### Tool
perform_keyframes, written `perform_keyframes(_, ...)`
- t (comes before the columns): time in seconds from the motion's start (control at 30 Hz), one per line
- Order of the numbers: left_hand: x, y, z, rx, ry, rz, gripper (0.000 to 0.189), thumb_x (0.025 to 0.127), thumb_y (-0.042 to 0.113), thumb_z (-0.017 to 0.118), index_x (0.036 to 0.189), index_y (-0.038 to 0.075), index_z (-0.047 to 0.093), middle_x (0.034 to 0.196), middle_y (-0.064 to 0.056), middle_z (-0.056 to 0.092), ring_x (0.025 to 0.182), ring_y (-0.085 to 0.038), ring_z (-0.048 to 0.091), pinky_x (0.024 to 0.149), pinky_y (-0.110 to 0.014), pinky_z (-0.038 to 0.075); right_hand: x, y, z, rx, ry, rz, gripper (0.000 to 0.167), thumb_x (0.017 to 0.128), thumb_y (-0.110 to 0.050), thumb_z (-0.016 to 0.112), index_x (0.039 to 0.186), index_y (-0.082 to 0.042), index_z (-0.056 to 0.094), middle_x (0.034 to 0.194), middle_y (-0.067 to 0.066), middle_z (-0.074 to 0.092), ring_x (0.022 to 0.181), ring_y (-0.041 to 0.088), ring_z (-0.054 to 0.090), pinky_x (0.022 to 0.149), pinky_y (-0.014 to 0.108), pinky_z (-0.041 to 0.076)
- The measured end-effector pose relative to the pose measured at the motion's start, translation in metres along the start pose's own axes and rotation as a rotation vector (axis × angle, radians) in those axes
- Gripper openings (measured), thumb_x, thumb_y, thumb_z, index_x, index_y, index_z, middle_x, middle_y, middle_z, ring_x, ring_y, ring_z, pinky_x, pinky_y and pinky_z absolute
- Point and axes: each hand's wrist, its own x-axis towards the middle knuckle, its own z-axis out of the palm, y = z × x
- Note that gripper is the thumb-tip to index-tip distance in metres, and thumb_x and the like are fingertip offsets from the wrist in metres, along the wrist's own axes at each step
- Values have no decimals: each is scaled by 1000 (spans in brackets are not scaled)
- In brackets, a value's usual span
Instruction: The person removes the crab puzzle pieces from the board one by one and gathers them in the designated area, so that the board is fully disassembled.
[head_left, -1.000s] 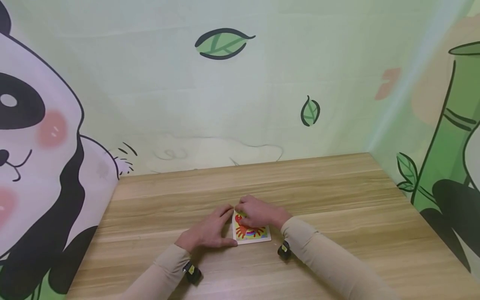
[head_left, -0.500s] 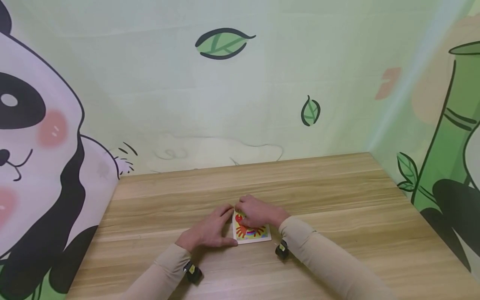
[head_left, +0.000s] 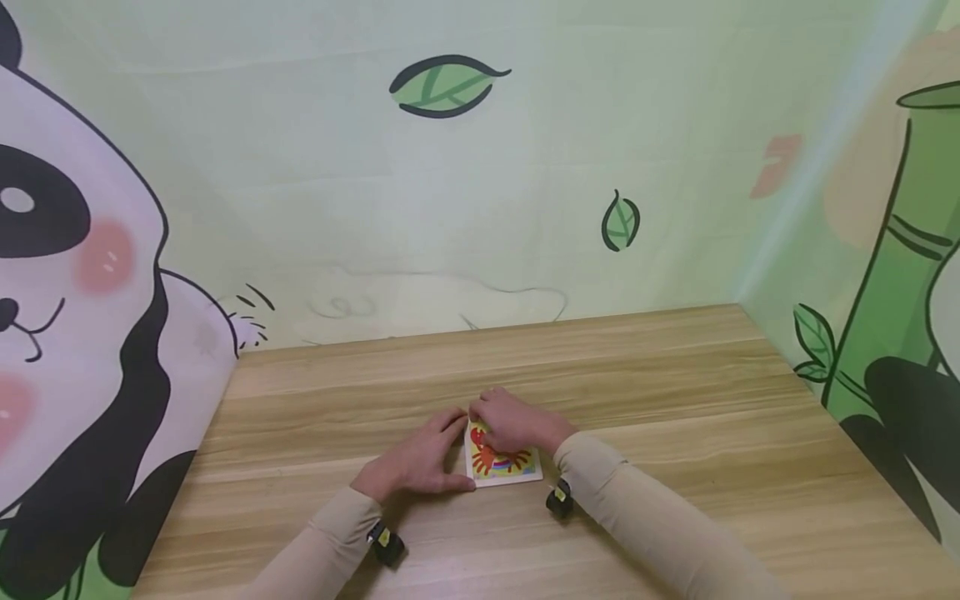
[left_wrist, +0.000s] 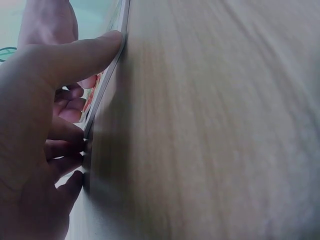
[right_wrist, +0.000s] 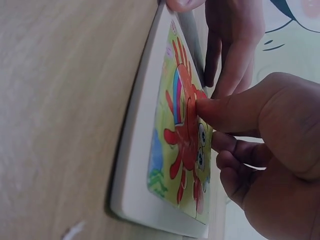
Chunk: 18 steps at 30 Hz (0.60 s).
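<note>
A small square jigsaw puzzle (head_left: 504, 467) with a red crab picture and a white border lies flat on the wooden table (head_left: 315, 400). Along its left side my left hand (head_left: 420, 457) holds it, the thumb at the near left corner and the fingers towards the far one. My right hand (head_left: 517, 423) comes over it from the right. In the right wrist view, the right thumb (right_wrist: 215, 112) presses on the crab picture (right_wrist: 187, 130), while the other fingers curl at the far side. Part of the picture is hidden under this hand.
Behind the table hangs a pale green cloth backdrop (head_left: 315, 167) with a printed panda (head_left: 67, 167) and leaves. Each wrist carries a small black camera, the left one (head_left: 387, 547) and the right one (head_left: 559, 500) both close above the tabletop.
My right wrist has shifted slightly left, while its fingers stay at the same part of the puzzle. The left hand and the puzzle have not visibly moved.
</note>
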Motion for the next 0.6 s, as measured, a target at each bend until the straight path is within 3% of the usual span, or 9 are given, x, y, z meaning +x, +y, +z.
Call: perform_keyframes(0.6,-1,2,-1,17,11,16,99,78,58,72,149,-1,33,151,-17,34,139,-30,36,114,-43,36,-3,-1,2,72,26,24,32,87,-13,66,118,-7,59,114,6,57,101,16,54,95,33,49)
